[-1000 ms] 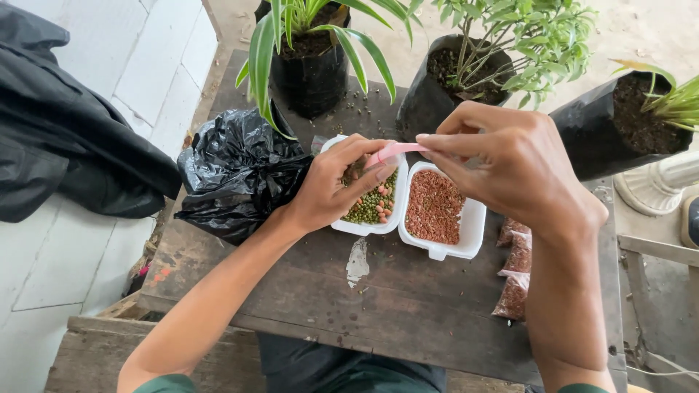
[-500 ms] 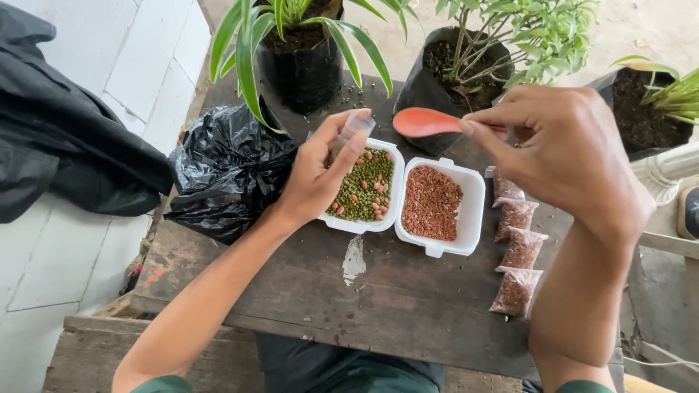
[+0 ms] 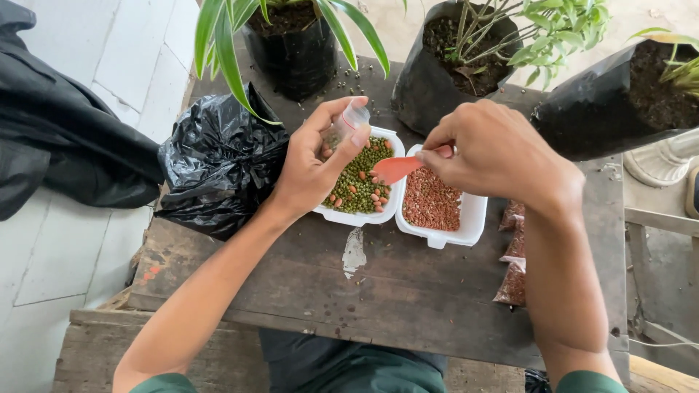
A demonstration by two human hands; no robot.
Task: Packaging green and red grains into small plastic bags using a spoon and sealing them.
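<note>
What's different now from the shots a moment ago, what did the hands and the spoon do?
The right hand brought the red spoon down from near the plants to just above the two white trays. The left hand lifted the small clear bag higher over the green-seed tray. The trays, black bag and potted plants stayed put.

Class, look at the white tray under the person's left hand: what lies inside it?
The white tray holds green pellets mixed with a few orange ones. The left hand and its small clear bag cover the tray's left part.

Weathered rough wooden table [image 3: 408,291], glossy crinkled black plastic bag [image 3: 218,164].
</note>
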